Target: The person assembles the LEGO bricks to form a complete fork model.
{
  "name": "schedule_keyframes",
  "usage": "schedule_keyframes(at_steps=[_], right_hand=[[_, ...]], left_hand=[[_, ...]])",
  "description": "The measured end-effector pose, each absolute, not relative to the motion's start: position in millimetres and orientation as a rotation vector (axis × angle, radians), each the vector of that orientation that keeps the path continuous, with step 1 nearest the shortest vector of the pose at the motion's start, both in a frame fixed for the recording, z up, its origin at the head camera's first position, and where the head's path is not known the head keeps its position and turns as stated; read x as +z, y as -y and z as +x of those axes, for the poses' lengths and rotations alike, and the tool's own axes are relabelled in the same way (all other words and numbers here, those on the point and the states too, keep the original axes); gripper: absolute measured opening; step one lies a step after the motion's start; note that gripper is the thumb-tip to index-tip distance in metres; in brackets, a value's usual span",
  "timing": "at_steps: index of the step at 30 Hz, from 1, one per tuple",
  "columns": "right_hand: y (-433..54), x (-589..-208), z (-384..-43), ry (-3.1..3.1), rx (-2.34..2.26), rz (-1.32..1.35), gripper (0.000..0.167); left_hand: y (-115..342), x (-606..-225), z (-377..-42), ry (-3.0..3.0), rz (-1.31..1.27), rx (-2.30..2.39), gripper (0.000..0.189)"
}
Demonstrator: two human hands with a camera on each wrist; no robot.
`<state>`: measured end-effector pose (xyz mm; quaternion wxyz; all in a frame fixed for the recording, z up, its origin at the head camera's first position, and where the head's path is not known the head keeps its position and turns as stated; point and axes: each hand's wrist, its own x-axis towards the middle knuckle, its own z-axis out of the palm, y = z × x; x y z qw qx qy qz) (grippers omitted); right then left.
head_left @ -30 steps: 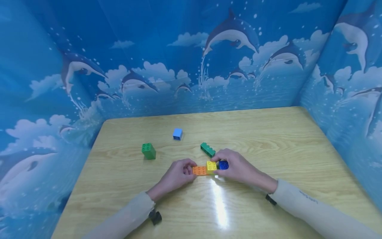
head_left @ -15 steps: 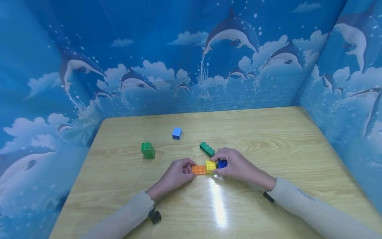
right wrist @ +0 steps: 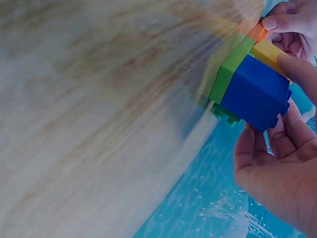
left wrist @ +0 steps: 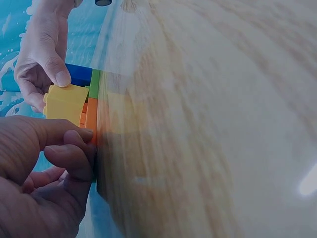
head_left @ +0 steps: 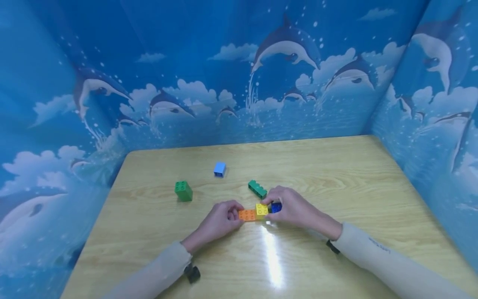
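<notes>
My left hand [head_left: 218, 220] pinches the left end of a flat orange toy building brick [head_left: 246, 215] lying on the table. On its right end sits a yellow brick [head_left: 262, 211], which my right hand [head_left: 289, 206] pinches between thumb and fingers. In the left wrist view the yellow brick [left wrist: 68, 104] looks a little tilted, with orange studs showing beside it. A dark blue brick [right wrist: 257, 91] stands on a flat light green brick [right wrist: 233, 69], right of the yellow one and under my right hand. Whether the green and orange bricks touch I cannot tell.
A dark green narrow brick [head_left: 257, 189] lies on its side just behind the hands. Farther left stands a tall green brick [head_left: 184, 191]. A light blue brick [head_left: 220, 170] lies toward the back. Dolphin-print curtains [head_left: 194, 124] border the wooden table [head_left: 317, 162].
</notes>
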<state>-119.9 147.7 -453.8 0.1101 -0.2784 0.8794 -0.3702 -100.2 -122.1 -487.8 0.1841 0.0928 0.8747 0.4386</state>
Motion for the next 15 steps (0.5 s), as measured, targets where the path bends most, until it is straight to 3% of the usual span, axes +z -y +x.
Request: schedule_keyframes(at_steps=[15], right_hand=[[-144.7, -455.8, -118.8, -2.606, -1.057, -0.93, 0.03]], left_hand=[[123.6, -488.4, -98.3, -2.462, 0.29, 1.254, 0.033]])
